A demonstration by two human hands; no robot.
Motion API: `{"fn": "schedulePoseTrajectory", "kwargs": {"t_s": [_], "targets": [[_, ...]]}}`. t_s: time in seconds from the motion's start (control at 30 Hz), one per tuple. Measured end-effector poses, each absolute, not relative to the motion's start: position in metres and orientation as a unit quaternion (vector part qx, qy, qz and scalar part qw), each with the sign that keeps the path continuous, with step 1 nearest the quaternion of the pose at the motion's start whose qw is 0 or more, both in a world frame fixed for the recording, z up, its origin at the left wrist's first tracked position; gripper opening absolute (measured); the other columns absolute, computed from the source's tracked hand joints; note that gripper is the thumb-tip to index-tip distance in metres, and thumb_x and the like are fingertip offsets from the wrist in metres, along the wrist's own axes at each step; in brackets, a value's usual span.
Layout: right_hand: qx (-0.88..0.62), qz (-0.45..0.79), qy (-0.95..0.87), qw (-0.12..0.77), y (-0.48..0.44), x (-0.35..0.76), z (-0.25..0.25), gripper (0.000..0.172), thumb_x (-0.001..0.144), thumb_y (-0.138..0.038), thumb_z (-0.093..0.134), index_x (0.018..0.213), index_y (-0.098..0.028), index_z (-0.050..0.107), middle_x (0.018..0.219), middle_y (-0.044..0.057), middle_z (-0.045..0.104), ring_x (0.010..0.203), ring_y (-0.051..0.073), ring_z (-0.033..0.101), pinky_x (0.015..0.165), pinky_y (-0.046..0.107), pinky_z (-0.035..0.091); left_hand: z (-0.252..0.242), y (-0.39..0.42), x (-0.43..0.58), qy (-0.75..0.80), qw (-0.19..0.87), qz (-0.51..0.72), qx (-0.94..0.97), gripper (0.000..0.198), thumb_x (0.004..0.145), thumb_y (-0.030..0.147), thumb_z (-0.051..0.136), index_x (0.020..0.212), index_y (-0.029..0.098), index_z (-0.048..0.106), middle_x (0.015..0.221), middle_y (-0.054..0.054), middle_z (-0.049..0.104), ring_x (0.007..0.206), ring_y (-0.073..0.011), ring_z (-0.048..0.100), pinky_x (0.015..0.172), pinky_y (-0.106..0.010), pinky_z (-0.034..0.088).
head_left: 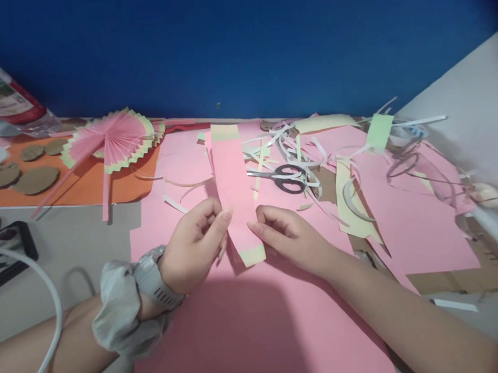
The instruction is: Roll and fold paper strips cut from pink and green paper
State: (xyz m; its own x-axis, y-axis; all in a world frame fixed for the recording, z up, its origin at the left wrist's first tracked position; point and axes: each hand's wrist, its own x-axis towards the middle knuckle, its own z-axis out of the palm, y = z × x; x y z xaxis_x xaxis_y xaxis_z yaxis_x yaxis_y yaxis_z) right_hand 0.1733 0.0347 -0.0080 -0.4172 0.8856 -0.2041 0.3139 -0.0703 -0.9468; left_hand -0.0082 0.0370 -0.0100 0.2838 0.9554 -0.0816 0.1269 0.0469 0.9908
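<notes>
A long pink paper strip (233,179) with pale yellow ends stands up between my hands, and part of another layer shows behind its left edge. My left hand (197,240) pinches the strip's left edge between thumb and fingers. On the opposite edge, my right hand (292,237) is closed with thumb and forefinger gripping the paper. Both hands are above a large pink paper sheet (241,333). Just beyond the strip lie scissors (288,178) with dark handles, among paper offcuts.
Pink and yellow pleated paper fans (115,138) lie at the left on orange paper (143,181), near cardboard discs (37,180). A bottle (11,94) stands behind them. A phone (8,252) and white cable (53,300) are at far left. Cut paper (419,215) covers the right side.
</notes>
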Motion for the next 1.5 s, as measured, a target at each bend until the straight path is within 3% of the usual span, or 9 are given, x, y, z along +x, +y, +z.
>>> {"fn": "schedulePoseTrajectory", "kwargs": {"t_s": [0.33, 0.6, 1.23, 1.5], "targets": [[-0.489, 0.520, -0.662, 0.229, 0.0339, 0.1719, -0.0034, 0.037, 0.092, -0.044, 0.042, 0.066, -0.020, 0.031, 0.059, -0.006, 0.036, 0.054, 0.009, 0.034, 0.053, 0.024, 0.026, -0.0099, 0.0377, -0.0076, 0.478, 0.568, 0.367, 0.561, 0.033, 0.092, 0.039, 0.044, 0.066, 0.021, 0.037, 0.042, 0.010, 0.041, 0.035, -0.0055, 0.038, 0.039, -0.018, 0.035], [-0.503, 0.502, -0.640, 0.290, 0.0349, 0.1717, -0.0062, 0.036, 0.093, -0.043, 0.042, 0.067, -0.021, 0.031, 0.059, -0.006, 0.035, 0.053, 0.009, 0.034, 0.054, 0.024, 0.030, -0.0124, 0.0343, -0.0088, 0.452, 0.595, 0.293, 0.596, 0.035, 0.092, 0.043, 0.043, 0.066, 0.021, 0.038, 0.045, 0.008, 0.044, 0.042, -0.0083, 0.048, 0.047, -0.021, 0.039], [-0.473, 0.513, -0.641, 0.319, 0.0355, 0.1749, -0.0087, 0.034, 0.093, -0.040, 0.043, 0.066, -0.020, 0.034, 0.061, -0.006, 0.035, 0.053, 0.009, 0.033, 0.053, 0.024, 0.029, -0.0141, 0.0358, -0.0074, 0.421, 0.653, 0.280, 0.564, 0.031, 0.090, 0.044, 0.045, 0.071, 0.021, 0.038, 0.044, 0.009, 0.046, 0.037, -0.0071, 0.045, 0.041, -0.019, 0.037], [-0.482, 0.497, -0.646, 0.322, 0.0358, 0.1737, -0.0097, 0.033, 0.093, -0.039, 0.044, 0.067, -0.021, 0.035, 0.062, -0.006, 0.034, 0.055, 0.009, 0.034, 0.054, 0.024, 0.030, -0.0128, 0.0353, -0.0075, 0.434, 0.621, 0.288, 0.585, 0.032, 0.090, 0.043, 0.046, 0.068, 0.021, 0.038, 0.042, 0.010, 0.043, 0.037, -0.0071, 0.045, 0.042, -0.019, 0.038]]}}
